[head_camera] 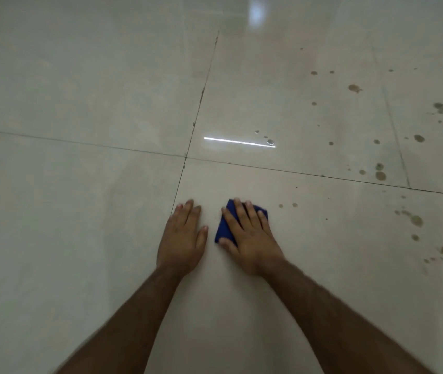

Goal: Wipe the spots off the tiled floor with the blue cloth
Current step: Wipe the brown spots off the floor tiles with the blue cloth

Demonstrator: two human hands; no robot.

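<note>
On the tiled floor [80,90], we have barely begun wiping.
Our right hand [247,236] presses flat fingers [238,211] on the blue cloth [223,228]; left hand [181,238] flat; spots [381,176] remain.

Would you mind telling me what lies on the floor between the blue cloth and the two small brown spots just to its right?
Only bare tile, as the head view shows, between the cloth and the spots.

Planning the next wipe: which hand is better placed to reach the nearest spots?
Right. The right hand already presses the blue cloth, and the nearest spots lie just to its right; the left hand rests bare on the floor.
</note>
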